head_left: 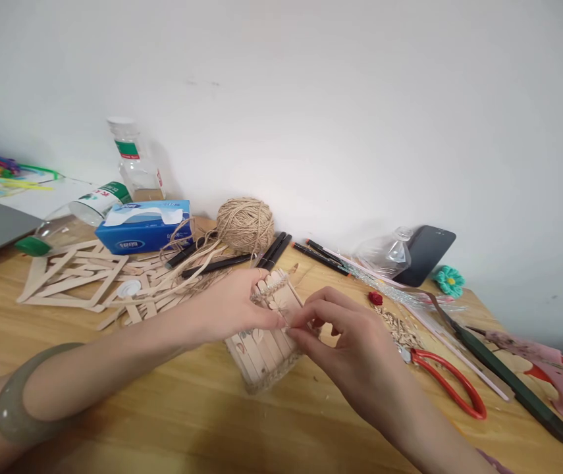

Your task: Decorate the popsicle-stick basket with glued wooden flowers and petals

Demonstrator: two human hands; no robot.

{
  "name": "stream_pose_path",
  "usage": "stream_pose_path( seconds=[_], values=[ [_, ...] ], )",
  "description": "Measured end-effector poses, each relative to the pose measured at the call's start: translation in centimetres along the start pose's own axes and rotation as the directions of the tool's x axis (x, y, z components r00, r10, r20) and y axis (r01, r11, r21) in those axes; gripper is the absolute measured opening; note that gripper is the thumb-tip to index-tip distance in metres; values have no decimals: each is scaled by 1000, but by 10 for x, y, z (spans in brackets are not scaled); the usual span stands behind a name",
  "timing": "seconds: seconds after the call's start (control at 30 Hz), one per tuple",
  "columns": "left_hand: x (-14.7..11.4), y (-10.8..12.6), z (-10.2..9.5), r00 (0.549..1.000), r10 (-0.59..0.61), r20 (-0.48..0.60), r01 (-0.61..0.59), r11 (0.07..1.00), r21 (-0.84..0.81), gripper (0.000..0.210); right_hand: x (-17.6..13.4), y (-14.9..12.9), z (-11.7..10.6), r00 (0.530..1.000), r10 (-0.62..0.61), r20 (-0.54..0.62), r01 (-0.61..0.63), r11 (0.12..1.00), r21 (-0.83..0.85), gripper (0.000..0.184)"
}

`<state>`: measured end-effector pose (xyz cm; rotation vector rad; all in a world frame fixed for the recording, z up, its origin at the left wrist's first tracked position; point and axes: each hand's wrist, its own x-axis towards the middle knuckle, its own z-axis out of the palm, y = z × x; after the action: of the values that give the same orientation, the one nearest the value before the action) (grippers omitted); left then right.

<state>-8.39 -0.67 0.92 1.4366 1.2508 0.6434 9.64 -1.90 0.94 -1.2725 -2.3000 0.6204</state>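
Note:
Near the middle of the view, my left hand (241,299) grips a small holder made of craft sticks (266,355), its thumb lying across the front. Twine trims the holder's top and bottom edges, and small petal-like wooden pieces sit on its face. The holder tilts over the tabletop. My right hand (345,336) is at the holder's right side, thumb and forefinger pinched together against its front. Whatever those fingertips hold is too small to make out. A bracelet (39,395) circles my left forearm.
Behind the hands are a twine ball (245,224), a blue tissue box (143,227) and loose craft sticks (74,283). At right lie red-handled pliers (452,382), a pink glue gun (558,375), a phone (425,255) and a clear plastic bottle (390,253). A wall bounds the table (187,421).

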Motion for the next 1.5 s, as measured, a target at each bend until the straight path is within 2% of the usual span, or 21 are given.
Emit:
stream_pose_path(
  seconds=[0.37, 0.5, 0.77, 1.07, 1.3, 1.5],
  values=[
    [0, 0, -1, 1000, 19, 23, -19, 1000, -7, 36, -1, -2, 3, 999, -7, -38, 6, 999, -32, 14],
    [-1, 0, -1, 1000, 14, 19, -14, 1000, -14, 34, -2, 1, 4, 999, -22, -39, 22, 1000, 10, 12],
    [-1, 1, -3, 993, 16, 115, -16, 1000, -3, 24, 0, 0, 4, 999, -2, -54, 5, 998, 65, 15],
    [-3, 2, -1, 997, 18, 77, -16, 1000, -25, 24, -4, -2, 5, 996, -48, -69, 50, 998, 32, 15],
    [-1, 1, 0, 997, 1, 83, 2, 999, -33, 25, -8, -3, 8, 982, -115, -153, 106, 992, -64, 14],
    [0, -1, 1, 997, 10, 72, -8, 1000, -21, 23, -9, -3, 8, 984, -107, -144, 101, 994, -46, 14]
  ],
)
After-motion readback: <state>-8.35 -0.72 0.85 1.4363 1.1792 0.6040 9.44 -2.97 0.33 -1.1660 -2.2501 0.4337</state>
